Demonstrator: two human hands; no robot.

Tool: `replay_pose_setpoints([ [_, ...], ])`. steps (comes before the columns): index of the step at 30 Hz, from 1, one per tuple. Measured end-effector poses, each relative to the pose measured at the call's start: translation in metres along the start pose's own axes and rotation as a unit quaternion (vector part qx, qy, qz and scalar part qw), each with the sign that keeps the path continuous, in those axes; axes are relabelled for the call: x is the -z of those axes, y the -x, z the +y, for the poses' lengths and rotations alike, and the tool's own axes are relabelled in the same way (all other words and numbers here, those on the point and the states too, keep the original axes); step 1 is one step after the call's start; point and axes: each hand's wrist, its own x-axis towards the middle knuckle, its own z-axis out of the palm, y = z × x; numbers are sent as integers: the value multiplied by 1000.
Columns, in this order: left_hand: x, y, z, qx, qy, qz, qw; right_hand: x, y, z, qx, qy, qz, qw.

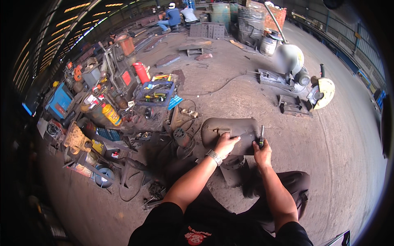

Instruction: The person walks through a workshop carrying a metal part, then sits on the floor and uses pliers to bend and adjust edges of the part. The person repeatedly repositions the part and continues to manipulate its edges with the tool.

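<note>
In front of my knees lies a grey-brown metal tank (244,124), rounded at its ends. My left hand (225,144), with a metal watch on the wrist, rests over its near side. Its fingers curl at a small flat metal piece (223,130) on the tank's surface, and the thumb points right. Just off the tank's right end, my right hand (263,154) is closed round a small tool (261,139). The tool has a silver upper part and a black-and-green lower part; its exact kind is unclear. A dark metal support (234,172) shows below the tank.
To the left, a cluttered bench carries a blue tool crate (155,93), a red bottle (141,72) and a yellow bottle (111,114). A corded power tool (182,137) stands left of the tank. Cut-off saws (321,93) stand at right. Two people (173,18) sit far back near drums (251,25).
</note>
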Motion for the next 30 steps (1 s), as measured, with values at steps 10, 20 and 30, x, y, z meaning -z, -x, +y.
replay_pose_setpoints([
  [10,38,3,2,-82,-6,67,994,-41,-8,-12,60,-1,-11,998],
  [20,32,6,2,-113,-25,67,991,-35,-4,-16,47,-6,-8,999],
  [30,22,6,1,-139,12,-22,990,-33,-16,18,-2,-96,-23,995],
])
